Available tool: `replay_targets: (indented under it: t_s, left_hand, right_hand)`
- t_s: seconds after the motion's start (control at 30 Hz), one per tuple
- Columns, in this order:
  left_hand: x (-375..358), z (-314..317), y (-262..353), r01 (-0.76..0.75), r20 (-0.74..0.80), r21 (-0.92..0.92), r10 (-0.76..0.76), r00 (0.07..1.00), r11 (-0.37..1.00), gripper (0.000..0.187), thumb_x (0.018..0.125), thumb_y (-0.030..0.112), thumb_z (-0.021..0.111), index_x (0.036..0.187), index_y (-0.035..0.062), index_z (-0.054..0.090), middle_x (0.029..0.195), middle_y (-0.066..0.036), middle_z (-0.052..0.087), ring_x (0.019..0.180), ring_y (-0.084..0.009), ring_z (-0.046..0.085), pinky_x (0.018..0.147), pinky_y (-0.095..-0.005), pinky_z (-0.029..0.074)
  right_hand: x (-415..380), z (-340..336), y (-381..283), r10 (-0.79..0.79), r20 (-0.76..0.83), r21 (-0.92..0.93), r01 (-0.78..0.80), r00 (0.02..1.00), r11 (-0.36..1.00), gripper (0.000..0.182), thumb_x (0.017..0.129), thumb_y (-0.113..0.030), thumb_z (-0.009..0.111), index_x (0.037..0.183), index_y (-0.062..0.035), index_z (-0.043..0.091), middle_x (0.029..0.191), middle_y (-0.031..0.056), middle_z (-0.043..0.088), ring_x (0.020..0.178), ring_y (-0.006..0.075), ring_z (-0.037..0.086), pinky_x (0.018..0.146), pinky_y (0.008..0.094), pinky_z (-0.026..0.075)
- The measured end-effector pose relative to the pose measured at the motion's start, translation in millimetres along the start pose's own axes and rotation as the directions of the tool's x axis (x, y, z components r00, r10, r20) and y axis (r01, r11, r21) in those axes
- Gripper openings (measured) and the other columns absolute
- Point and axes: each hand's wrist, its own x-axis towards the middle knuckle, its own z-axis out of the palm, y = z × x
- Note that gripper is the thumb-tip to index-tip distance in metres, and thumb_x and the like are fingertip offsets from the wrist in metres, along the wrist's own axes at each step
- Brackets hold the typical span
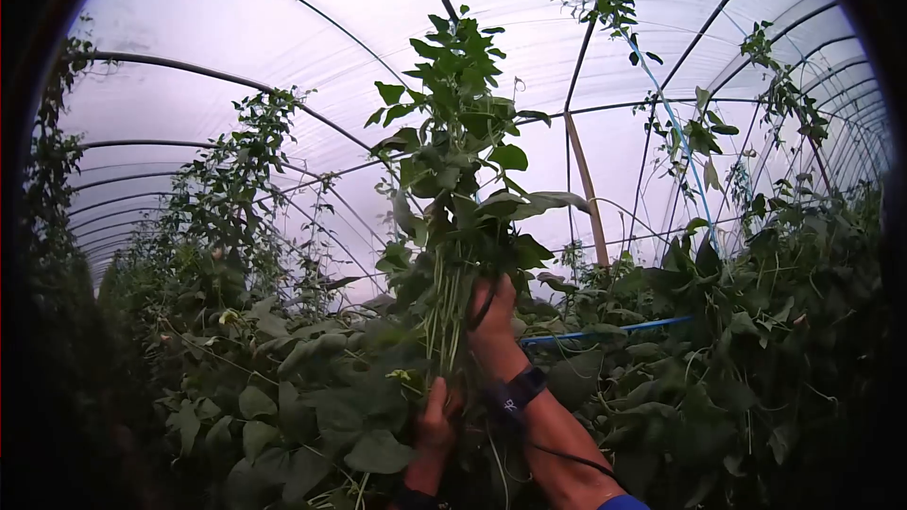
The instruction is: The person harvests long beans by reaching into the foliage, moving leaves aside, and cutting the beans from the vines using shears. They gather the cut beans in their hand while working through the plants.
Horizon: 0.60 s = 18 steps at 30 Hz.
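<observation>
A tall bundle of green leafy stems (453,179) rises upright in the middle of the view, its top against the tunnel roof. My right hand (495,316) is wrapped around the stems near their middle, with a dark band on the wrist. My left hand (435,416) grips the same bundle lower down, close to the stem ends. The stems between the two hands are thin and pale green.
Dense climbing plants (246,227) fill both sides under a plastic tunnel roof with dark arched ribs (236,80). A wooden pole (588,189) stands behind, a blue pipe (614,329) runs across the foliage, and blue string (675,132) hangs at right.
</observation>
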Motion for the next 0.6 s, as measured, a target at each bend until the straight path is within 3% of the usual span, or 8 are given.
replay_targets:
  t_s: [0.03,0.1,0.2,0.33,0.4,0.43,0.53,0.6]
  left_hand:
    - [-11.0,4.8,9.4,-0.014,0.021,0.068,0.013,1.0,0.998,0.019,0.094,0.027,0.049,0.095,0.0097,0.057,0.076,0.001,0.053,0.062,-0.0093,0.048,0.055,-0.0222,0.037]
    - [-5.4,-30.7,-15.4,0.011,0.029,0.119,-0.014,0.999,0.993,0.02,0.094,0.025,0.052,0.103,0.0084,0.058,0.083,0.001,0.057,0.068,-0.0093,0.052,0.061,-0.0232,0.041]
    - [-7.3,-28.7,-17.3,-0.268,0.095,0.46,0.252,0.963,0.847,0.018,0.092,0.021,0.056,0.103,0.0064,0.06,0.085,0.0,0.058,0.073,-0.013,0.055,0.07,-0.0278,0.045]
    - [-18.5,-12.5,-7.0,-0.392,0.118,0.533,0.393,0.912,0.75,0.018,0.091,0.019,0.059,0.101,0.004,0.062,0.086,0.0,0.059,0.076,-0.0163,0.056,0.076,-0.032,0.045]
    - [-12.0,-22.3,-11.2,-0.486,0.312,0.68,0.383,0.869,0.549,0.02,0.089,0.018,0.061,0.101,0.0014,0.062,0.086,0.0,0.06,0.076,-0.0159,0.055,0.074,-0.0331,0.045]
    - [-12.2,-22.4,-10.9,-0.484,0.314,0.684,0.379,0.871,0.546,0.02,0.089,0.018,0.061,0.101,0.0014,0.062,0.086,0.0,0.06,0.076,-0.0159,0.055,0.074,-0.0331,0.045]
    - [-12.5,-15.6,-10.8,-0.434,0.28,0.674,0.338,0.899,0.598,0.019,0.089,0.018,0.061,0.097,0.001,0.062,0.082,0.0,0.059,0.074,-0.0144,0.054,0.07,-0.0311,0.044]
    - [-13.2,-10.2,-10.1,-0.28,0.182,0.557,0.214,0.96,0.782,0.014,0.09,0.015,0.058,0.088,0.002,0.061,0.074,-0.001,0.056,0.07,-0.0139,0.052,0.065,-0.0285,0.042]
  right_hand:
    - [3.3,3.2,2.3,-0.003,0.004,-0.007,0.003,1.0,1.0,0.013,0.089,-0.005,0.048,0.099,0.0,0.054,0.081,0.0063,0.057,0.07,0.0169,0.055,0.065,0.0289,0.045]
    - [6.2,16.6,28.2,0.162,0.041,0.599,-0.154,0.986,0.786,0.016,0.087,-0.005,0.048,0.101,0.0016,0.054,0.085,0.0073,0.059,0.071,0.0189,0.055,0.069,0.0298,0.045]
    - [11.0,18.6,54.6,0.155,0.045,0.547,-0.154,0.987,0.823,0.017,0.088,-0.009,0.047,0.1,-0.0009,0.055,0.086,0.0074,0.06,0.075,0.0189,0.056,0.069,0.0306,0.045]
    - [14.5,8.9,64.6,0.218,0.309,0.638,-0.372,0.926,0.675,0.026,0.092,-0.021,0.04,0.1,-0.0049,0.058,0.091,0.0079,0.062,0.079,0.0214,0.059,0.071,0.0329,0.048]
    - [19.0,0.6,65.4,0.24,0.462,0.652,-0.51,0.854,0.561,0.033,0.094,-0.029,0.035,0.1,-0.0076,0.059,0.094,0.0082,0.064,0.083,0.0231,0.062,0.073,0.0344,0.051]
    - [23.6,-0.6,64.8,0.306,0.592,0.714,-0.661,0.746,0.232,0.039,0.095,-0.033,0.031,0.103,-0.0072,0.059,0.097,0.0088,0.064,0.085,0.0222,0.063,0.077,0.0349,0.051]
    - [28.7,-0.2,98.1,0.323,0.515,0.634,-0.606,0.794,0.481,0.039,0.095,-0.033,0.031,0.104,-0.0063,0.057,0.096,0.0081,0.064,0.083,0.0214,0.062,0.074,0.036,0.051]
    - [30.8,-0.8,114.4,0.276,0.566,0.601,-0.618,0.777,0.507,0.035,0.095,-0.029,0.033,0.103,-0.006,0.057,0.095,0.0069,0.062,0.081,0.0206,0.061,0.072,0.035,0.05]
